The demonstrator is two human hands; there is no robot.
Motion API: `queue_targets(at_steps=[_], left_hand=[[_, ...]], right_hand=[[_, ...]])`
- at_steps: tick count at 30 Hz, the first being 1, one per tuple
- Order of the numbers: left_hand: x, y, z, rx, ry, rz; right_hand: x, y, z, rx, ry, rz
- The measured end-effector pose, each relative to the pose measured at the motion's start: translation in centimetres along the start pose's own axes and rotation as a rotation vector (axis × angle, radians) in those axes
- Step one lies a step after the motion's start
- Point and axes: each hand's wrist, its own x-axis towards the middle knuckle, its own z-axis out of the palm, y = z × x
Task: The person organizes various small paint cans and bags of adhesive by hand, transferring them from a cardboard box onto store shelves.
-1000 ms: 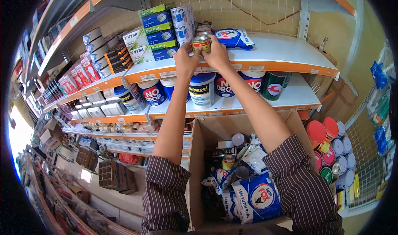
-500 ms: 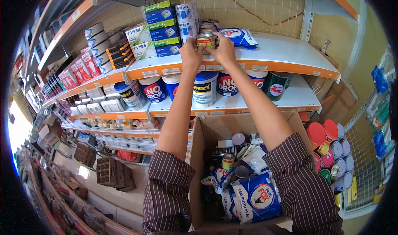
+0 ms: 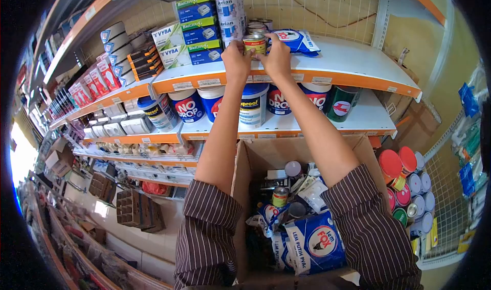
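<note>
Yellow tin (image 3: 254, 44) between fingers of both hands, upper shelf (image 3: 340, 60); cardboard box (image 3: 302, 149) below holds blue-white packets (image 3: 321, 243), tins.

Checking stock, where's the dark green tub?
In the head view, the green tub stands right of centre on the shelf above the carton, beside a NO DROP bucket.

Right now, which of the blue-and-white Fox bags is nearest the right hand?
The Fox bag on the white shelf, just beside the right hand; the other Fox bags lie lower, inside the open cardboard box.
</note>
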Motion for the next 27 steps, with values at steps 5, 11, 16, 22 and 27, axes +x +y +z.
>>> queue_targets(at_steps=[5,11,16,22,27], left_hand=[[0.0,0.3,-0.3,0.018,-0.035,-0.038],[-0.2,0.5,-0.4,0.074,-0.034,-0.019],[-0.2,0.9,-0.7,0.11,-0.076,-0.051],[-0.3,0.6,-0.3,0.026,-0.019,-0.014],[-0.6,0.9,-0.5,-0.018,-0.004,0.024]], right_hand=[[0.0,0.1,0.1,-0.011,0.017,-0.012],[0.0,0.6,0.0,0.024,-0.003,-0.04],[0.5,0.1,-1.4,0.128,-0.142,0.101],[2.3,1.4,-0.3,0.04,-0.023,0.087],[3.6,1.8,-0.2,-0.079,-0.176,0.086]])
